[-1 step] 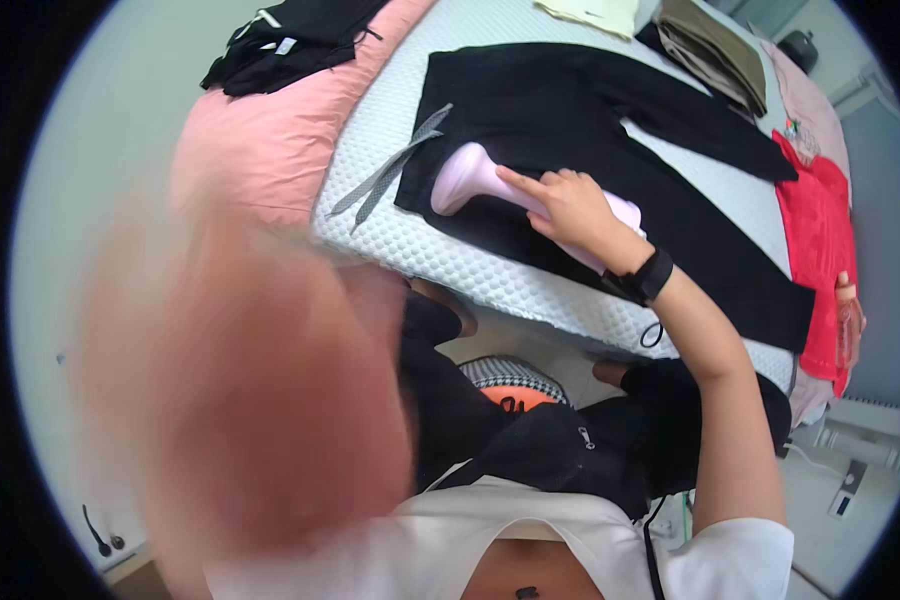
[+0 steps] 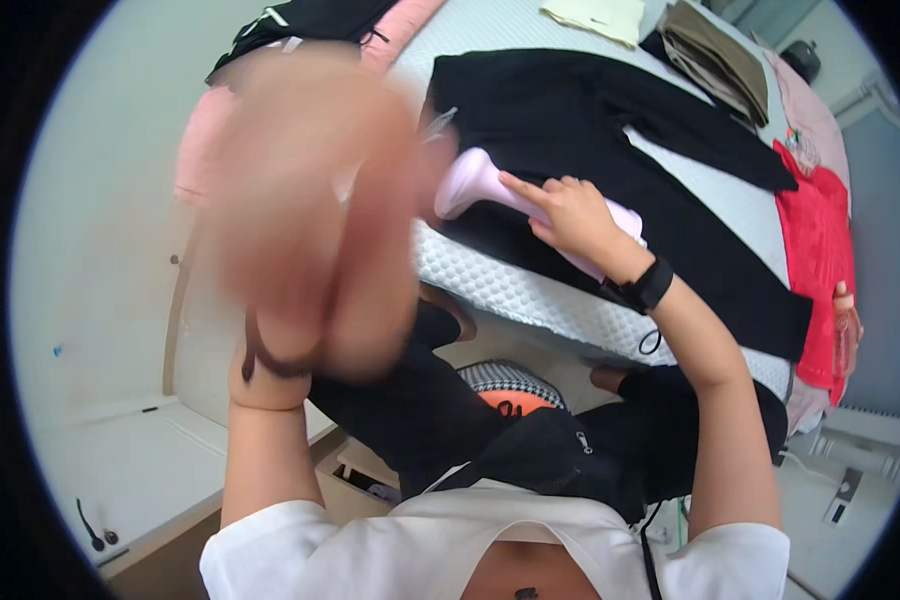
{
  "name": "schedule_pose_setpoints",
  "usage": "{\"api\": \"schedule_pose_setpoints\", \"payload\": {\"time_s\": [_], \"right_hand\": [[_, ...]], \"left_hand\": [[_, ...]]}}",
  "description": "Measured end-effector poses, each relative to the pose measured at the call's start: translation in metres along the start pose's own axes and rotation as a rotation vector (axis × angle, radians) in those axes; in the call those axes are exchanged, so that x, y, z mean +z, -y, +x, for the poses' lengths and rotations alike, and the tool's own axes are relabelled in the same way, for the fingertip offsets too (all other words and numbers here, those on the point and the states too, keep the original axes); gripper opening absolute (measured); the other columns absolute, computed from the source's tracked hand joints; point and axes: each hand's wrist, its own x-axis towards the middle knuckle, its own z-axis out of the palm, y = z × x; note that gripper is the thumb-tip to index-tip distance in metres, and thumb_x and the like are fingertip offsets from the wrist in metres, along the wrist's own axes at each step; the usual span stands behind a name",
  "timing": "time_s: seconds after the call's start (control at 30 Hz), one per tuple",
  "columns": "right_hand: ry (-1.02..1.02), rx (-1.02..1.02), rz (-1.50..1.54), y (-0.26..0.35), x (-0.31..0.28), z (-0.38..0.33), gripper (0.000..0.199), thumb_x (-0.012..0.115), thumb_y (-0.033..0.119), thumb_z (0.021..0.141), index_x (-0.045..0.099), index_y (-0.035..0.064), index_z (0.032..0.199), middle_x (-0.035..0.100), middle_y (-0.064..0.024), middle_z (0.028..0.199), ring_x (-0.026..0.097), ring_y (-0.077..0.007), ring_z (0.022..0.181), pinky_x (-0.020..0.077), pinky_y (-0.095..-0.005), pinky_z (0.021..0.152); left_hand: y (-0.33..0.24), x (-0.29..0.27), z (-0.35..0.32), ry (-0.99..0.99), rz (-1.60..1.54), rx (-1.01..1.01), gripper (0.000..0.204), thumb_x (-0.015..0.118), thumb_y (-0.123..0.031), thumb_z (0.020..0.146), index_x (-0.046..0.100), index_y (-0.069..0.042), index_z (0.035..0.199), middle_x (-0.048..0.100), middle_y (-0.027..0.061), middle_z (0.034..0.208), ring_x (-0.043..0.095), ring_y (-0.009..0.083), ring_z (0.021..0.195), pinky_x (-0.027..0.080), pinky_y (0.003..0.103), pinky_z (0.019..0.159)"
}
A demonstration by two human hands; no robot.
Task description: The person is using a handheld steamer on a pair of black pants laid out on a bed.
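A pair of black trousers (image 2: 540, 100) lies spread on the white quilted bed (image 2: 490, 272), its waist end to the left. My right hand (image 2: 577, 222) is wrapped around the handle of a pale purple handheld garment steamer (image 2: 482, 187), with the index finger stretched along its neck. The steamer's head rests at the waist end of the trousers. Close to the camera, my left hand (image 2: 315, 190) is a large blur, and its fingers cannot be made out. It covers much of the waistband's left side and most of the grey drawstring (image 2: 440, 122).
Black clothing (image 2: 310, 22) lies on pink bedding (image 2: 202, 140) at the far left. Toward the back are folded cream cloth (image 2: 600, 18) and folded brown clothing (image 2: 715, 60). A red garment (image 2: 815, 220) and a clear bottle (image 2: 844, 335) sit at the right. An open drawer (image 2: 355, 485) stands lower left.
My left hand has moved up and to the right, now hiding part of the pink bedding and the drawstring. The right hand and steamer have barely shifted.
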Motion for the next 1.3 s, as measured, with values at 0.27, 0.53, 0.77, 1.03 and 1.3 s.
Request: {"api": "schedule_pose_setpoints", "payload": {"time_s": [0.27, 0.53, 0.77, 1.03, 1.3], "right_hand": [[0.006, 0.02, -0.026, 0.013, -0.005, 0.005, 0.074, 0.065, 0.02, 0.071, 0.034, 0.0296, 0.137, 0.058, -0.0073, 0.075, 0.057, -0.0258, 0.072, 0.0448, -0.0371, 0.062], [-0.016, -0.011, -0.043, 0.011, -0.022, 0.006, 0.071, 0.065, 0.02, 0.071, 0.036, 0.029, 0.136, 0.059, -0.0074, 0.077, 0.057, -0.0249, 0.074, 0.0444, -0.0367, 0.066], [0.164, -0.031, -0.16, -0.009, -0.062, -0.043, 0.069, 0.064, 0.018, 0.071, 0.039, 0.0302, 0.134, 0.057, -0.0056, 0.074, 0.057, -0.0241, 0.073, 0.0432, -0.0353, 0.064], [0.114, 0.009, -0.088, -0.006, -0.045, -0.044, 0.068, 0.064, 0.019, 0.072, 0.039, 0.0309, 0.134, 0.058, -0.0057, 0.075, 0.057, -0.0248, 0.075, 0.0433, -0.0354, 0.067], [0.131, -0.001, -0.105, -0.005, -0.045, -0.046, 0.064, 0.063, 0.02, 0.073, 0.041, 0.034, 0.132, 0.062, -0.0089, 0.082, 0.059, -0.0258, 0.077, 0.0427, -0.0357, 0.068]], "left_hand": [[0.159, 0.044, -0.08, 0.975, -0.306, -1.022, 0.016, 0.049, -0.01, 0.082, 0.06, 0.0, 0.082, 0.058, 0.0028, 0.062, 0.053, 0.0077, 0.054, 0.042, 0.021, 0.051], [0.176, 0.029, -0.112, 1.317, 0.022, -1.145, 0.014, 0.057, -0.01, 0.073, 0.063, 0.002, 0.072, 0.063, 0.008, 0.058, 0.06, 0.0136, 0.048, 0.044, 0.025, 0.043], [0.097, 0.053, -0.114, 1.306, 0.159, -0.565, 0.02, 0.058, -0.021, 0.076, 0.066, -0.003, 0.08, 0.064, 0.0159, 0.077, 0.063, 0.0314, 0.074, 0.049, 0.04, 0.066], [0.008, 0.089, -0.124, 1.395, -0.02, -0.231, 0.023, 0.055, -0.025, 0.078, 0.063, -0.003, 0.077, 0.061, 0.0175, 0.067, 0.061, 0.0322, 0.065, 0.049, 0.042, 0.059], [0.103, 0.082, -0.15, 1.631, -0.137, -1.026, 0.025, 0.053, -0.018, 0.083, 0.064, 0.003, 0.073, 0.066, 0.0111, 0.065, 0.065, 0.0163, 0.055, 0.052, 0.029, 0.053]]}}
